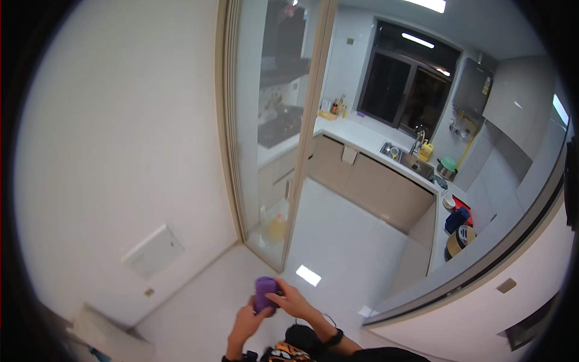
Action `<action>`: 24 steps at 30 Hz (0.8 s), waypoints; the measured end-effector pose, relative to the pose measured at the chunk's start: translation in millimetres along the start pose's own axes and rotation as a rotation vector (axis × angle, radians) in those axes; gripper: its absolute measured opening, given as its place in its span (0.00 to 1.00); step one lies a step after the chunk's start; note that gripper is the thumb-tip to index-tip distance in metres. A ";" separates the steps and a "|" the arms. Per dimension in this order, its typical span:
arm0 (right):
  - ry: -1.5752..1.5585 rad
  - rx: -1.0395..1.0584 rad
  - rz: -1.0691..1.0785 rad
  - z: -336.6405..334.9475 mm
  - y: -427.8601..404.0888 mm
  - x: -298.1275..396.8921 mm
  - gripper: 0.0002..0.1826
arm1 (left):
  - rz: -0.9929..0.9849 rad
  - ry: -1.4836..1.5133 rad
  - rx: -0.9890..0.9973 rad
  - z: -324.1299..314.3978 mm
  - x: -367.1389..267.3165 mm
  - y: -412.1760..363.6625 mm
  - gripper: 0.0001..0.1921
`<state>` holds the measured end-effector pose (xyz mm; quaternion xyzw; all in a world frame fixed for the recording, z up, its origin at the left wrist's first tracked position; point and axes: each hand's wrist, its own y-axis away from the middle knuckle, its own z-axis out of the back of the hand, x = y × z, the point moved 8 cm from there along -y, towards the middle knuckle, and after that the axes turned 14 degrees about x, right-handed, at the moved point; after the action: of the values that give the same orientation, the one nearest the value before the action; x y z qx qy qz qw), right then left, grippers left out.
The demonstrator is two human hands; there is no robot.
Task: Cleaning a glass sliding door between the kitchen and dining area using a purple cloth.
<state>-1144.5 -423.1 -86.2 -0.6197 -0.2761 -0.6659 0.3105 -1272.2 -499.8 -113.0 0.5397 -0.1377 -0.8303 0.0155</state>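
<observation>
Both hands are on a purple folded or rolled cloth [265, 292], held upright in front of my body above the pale tiled floor [203, 294]. My left hand [246, 319] grips its lower left side. My right hand [291, 298] holds it from the right, thumb across its front. The fingers behind the cloth are partly hidden.
A glass sliding door [271, 135] stands partly open ahead. Beyond it, a kitchen counter [353, 133] carries a sink [416, 165], a yellow bottle [425, 150], a pot with a green cover [447, 168] and a rice cooker [459, 242]. A wall panel [154, 251] is at left.
</observation>
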 end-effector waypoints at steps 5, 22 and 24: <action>-0.110 -0.521 0.149 140.4 -41.8 3.0 0.19 | -0.222 0.051 0.163 49.8 -55.9 -113.2 0.25; 0.167 -1.091 0.319 394.1 -368.8 67.2 0.17 | -0.432 0.090 0.417 266.4 -102.4 -527.8 0.12; 0.076 -1.176 0.303 413.8 -421.3 56.7 0.18 | -0.486 0.049 0.555 309.6 -116.5 -616.2 0.12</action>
<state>-1194.5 160.0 10.5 -0.6957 0.2403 -0.6768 0.0170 -1426.7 178.6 -42.8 0.5601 -0.2251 -0.7275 -0.3261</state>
